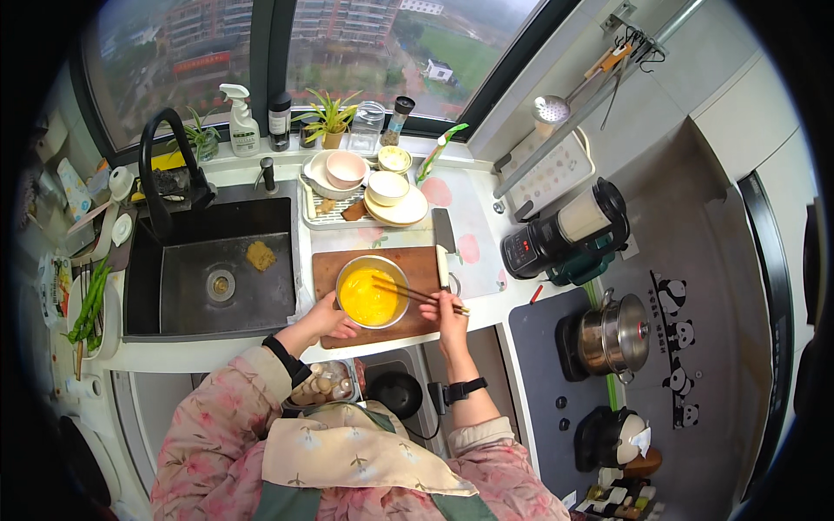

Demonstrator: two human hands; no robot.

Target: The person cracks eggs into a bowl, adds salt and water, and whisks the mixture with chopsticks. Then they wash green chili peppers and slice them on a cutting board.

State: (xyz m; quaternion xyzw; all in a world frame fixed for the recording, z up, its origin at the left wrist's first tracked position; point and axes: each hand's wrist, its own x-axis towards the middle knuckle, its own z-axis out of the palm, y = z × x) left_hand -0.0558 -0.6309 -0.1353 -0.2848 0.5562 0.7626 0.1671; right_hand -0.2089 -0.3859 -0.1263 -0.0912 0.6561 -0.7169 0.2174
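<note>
A metal bowl of beaten egg [369, 296] rests on a wooden cutting board [417, 325] at the counter's front edge. At the bowl's lower left rim, my left hand [328, 318] grips its side. Brown chopsticks [417, 294] are held in my right hand [445, 314], their tips down in the yellow egg. Beside the board's right edge lies a cleaver [444, 238] with a pale handle, close above my right hand.
Left is a black sink [195, 312] with a faucet [148, 176]. Behind the board, a dish rack [313, 221] holds bowls and plates. A blender [554, 228], a steel pot [603, 338] and a black cooker [603, 436] stand right. Green peppers [91, 306] lie far left.
</note>
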